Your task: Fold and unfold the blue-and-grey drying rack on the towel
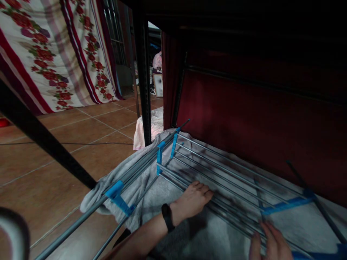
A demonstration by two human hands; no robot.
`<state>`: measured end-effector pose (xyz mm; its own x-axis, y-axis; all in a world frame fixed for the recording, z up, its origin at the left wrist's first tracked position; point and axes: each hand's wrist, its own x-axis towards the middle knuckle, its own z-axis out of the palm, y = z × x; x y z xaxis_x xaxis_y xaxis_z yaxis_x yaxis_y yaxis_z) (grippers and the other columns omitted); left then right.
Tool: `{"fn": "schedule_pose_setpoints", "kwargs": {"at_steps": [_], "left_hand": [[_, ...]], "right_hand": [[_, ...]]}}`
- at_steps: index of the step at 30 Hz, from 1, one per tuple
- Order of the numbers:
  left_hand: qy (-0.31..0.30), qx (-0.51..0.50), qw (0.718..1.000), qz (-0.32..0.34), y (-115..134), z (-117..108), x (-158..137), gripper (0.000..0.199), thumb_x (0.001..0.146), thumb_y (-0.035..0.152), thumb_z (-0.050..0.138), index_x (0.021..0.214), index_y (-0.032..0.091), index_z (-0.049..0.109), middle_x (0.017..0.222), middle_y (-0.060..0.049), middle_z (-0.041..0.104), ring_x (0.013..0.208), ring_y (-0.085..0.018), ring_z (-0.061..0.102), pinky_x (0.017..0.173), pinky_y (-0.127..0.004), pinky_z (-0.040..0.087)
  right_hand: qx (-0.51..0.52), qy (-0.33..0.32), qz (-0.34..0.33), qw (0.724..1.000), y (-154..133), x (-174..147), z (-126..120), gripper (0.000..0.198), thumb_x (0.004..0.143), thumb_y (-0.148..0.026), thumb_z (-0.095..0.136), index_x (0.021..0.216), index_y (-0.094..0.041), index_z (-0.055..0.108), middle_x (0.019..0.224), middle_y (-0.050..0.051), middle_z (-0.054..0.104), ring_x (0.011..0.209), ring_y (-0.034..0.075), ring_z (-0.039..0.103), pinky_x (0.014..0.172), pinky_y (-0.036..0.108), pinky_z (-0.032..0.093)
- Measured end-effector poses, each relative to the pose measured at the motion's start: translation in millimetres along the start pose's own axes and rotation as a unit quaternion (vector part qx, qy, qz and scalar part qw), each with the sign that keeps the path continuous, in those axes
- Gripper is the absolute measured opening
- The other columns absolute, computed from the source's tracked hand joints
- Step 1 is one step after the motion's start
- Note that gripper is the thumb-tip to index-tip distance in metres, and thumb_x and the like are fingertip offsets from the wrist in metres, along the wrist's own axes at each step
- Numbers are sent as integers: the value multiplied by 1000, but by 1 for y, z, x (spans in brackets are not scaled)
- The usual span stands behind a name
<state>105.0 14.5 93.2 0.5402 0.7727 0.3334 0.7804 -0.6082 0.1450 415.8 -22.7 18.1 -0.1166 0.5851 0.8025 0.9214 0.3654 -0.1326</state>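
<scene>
A clothes drying rack (217, 159) with grey metal rods and blue plastic joints lies across a grey blanket (151, 202). My left hand (193, 198), with a black band on its wrist, is closed over several rods near the middle of the rack. Its fingertips are hidden behind the rods. Farther right, at the bottom edge of the view, my right hand (271, 243) has its thumb and fingers around the same group of rods, close to a blue end piece (290, 206). The lower part of that hand is cut off.
Dark metal posts (145, 90) and a slanting dark bar (48, 137) frame the left side. A dark red cloth (230, 119) hangs behind the rack. Beyond lie a tiled floor (108, 122), a floral curtain (54, 54) and a pinkish cloth (151, 122). A curved pale tube (16, 231) is lower left.
</scene>
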Motion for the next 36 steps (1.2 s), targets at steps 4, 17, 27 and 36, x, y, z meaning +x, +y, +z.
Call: {"fn": "schedule_pose_setpoints", "kwargs": {"at_steps": [4, 17, 27, 36], "left_hand": [[10, -3, 1000, 7, -2, -1, 2, 20, 96, 13, 53, 111, 20, 64, 102, -4, 71, 94, -20, 64, 87, -36, 44], [479, -173, 774, -377, -65, 8, -57, 16, 102, 35, 50, 97, 24, 61, 97, -3, 65, 96, -21, 61, 91, -36, 47], [456, -452, 619, -453, -147, -14, -44, 61, 91, 71, 36, 68, 21, 61, 60, -5, 62, 58, -19, 59, 56, -30, 46], [469, -430, 620, -458, -153, -20, -32, 63, 96, 63, 34, 50, 23, 51, 49, -2, 48, 46, -13, 40, 47, -27, 35]], "right_hand": [[4, -120, -125, 985, -27, 42, 16, 39, 106, -42, 42, 134, -21, 61, 119, 12, 73, 112, 30, 67, 114, 58, 36], [39, -191, -157, 968, -17, 58, 19, 37, 108, -45, 39, 122, -23, 65, 101, 5, 73, 89, 21, 69, 83, 35, 53], [43, -197, -151, 968, -16, 54, 20, 38, 109, -43, 37, 125, -23, 64, 104, 6, 74, 88, 20, 71, 80, 33, 54], [45, -211, -130, 968, -11, 49, 20, 40, 108, -48, 38, 126, -24, 64, 106, 7, 74, 91, 22, 71, 83, 35, 56]]}}
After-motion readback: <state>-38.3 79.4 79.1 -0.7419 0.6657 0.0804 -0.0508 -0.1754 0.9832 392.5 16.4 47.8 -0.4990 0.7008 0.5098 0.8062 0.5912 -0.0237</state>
